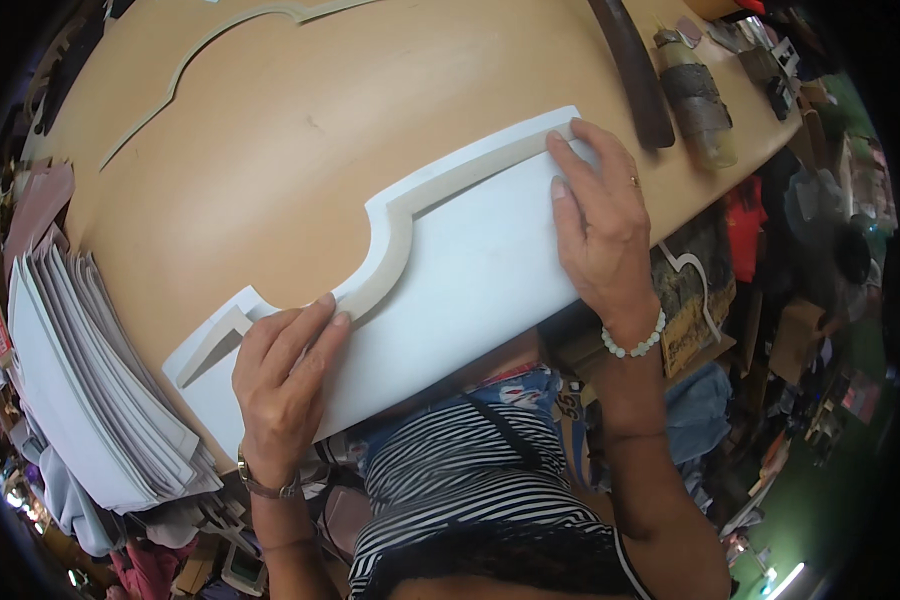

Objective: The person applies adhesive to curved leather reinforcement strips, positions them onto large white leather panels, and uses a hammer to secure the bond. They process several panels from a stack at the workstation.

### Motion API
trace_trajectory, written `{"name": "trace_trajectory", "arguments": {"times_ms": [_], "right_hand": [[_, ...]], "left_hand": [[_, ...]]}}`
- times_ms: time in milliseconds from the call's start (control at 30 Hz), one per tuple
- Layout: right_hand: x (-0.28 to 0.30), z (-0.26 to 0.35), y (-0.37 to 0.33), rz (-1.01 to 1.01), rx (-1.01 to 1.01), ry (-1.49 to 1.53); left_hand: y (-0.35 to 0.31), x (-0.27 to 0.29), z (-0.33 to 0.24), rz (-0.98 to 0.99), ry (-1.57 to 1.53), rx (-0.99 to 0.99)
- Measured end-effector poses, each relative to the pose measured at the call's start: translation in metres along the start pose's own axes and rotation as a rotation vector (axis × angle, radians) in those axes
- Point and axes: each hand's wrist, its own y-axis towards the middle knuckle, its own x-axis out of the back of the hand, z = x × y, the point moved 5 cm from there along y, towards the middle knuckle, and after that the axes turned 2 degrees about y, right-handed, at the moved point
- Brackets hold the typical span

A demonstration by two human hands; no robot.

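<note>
At near table edge (270, 120), white sheet (470, 290) lies flat, overhanging toward person; curved beige template strip (395, 240) rests along its far edge. Left hand (285, 385) presses strip's left end, fingers flat, spread. Right hand (600, 225) pins right end, fingers extended. Stack of white sheets (80, 370) left; second beige strip (200, 50) farther back

A craft workshop: wooden worktable (300, 150) with cut templates (210, 50), stacked white sheets (80, 370), tools (700, 100), cluttered floor.

Both hands (282, 385) (600, 225) flat, fingers (315, 320) extended, pressing down.
</note>
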Motion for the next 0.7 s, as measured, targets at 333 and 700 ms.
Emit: {"name": "trace_trajectory", "arguments": {"times_ms": [333,700], "right_hand": [[0.0004,-0.0009,-0.0017,0.013,0.003,0.001],[-0.0005,-0.0006,-0.0027,0.017,0.018,0.020]], "left_hand": [[-0.0019,-0.0032,0.0028,0.031,-0.011,0.019],[-0.0015,-0.0045,0.0040,-0.010,0.002,-0.002]]}}
